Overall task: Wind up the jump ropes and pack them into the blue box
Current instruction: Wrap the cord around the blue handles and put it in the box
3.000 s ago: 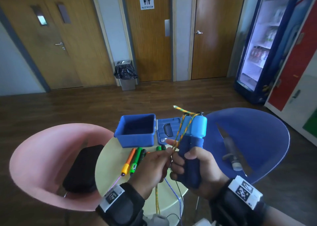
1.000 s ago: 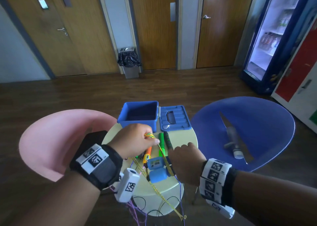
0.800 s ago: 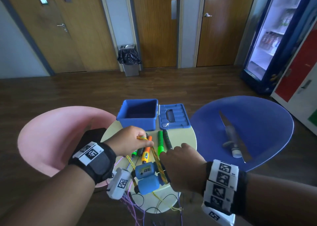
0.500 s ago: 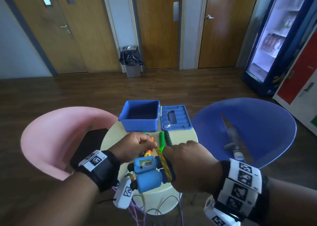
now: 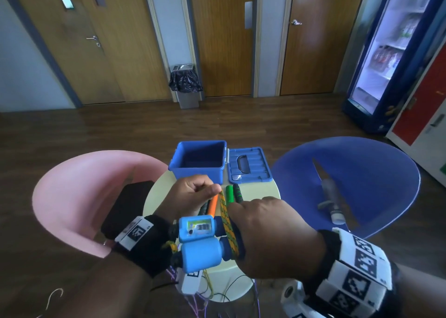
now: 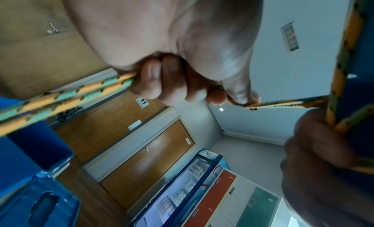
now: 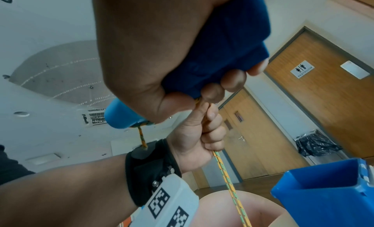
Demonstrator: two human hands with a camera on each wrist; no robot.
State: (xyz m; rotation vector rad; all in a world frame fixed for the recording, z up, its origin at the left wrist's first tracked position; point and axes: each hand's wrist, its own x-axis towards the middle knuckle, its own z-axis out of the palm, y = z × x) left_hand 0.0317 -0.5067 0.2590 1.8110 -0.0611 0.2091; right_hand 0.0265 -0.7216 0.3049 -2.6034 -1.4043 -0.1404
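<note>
**Two blue handles bundled, cord pulled taut beside the open box**

Hands work just in front of the blue box (image 5: 200, 159), which stands open on the round table (image 5: 263, 192), its inside dark and nothing visible in it. Its lid (image 5: 248, 167) lies flat, touching the box's right side. The right hand (image 5: 268, 233) is clenched around two blue handles (image 5: 199, 243) held side by side, one with a small counter window. The left hand (image 5: 190, 197) pinches the yellow-green cord (image 5: 224, 217) between thumb and curled fingers; several turns already cross the handles. On the table between box and hands lie more handles: one orange (image 5: 212, 205), two green (image 5: 233, 193), others partly hidden. Two chairs flank the box, pink (image 5: 79, 189) left, blue (image 5: 357, 173) right.
</note>
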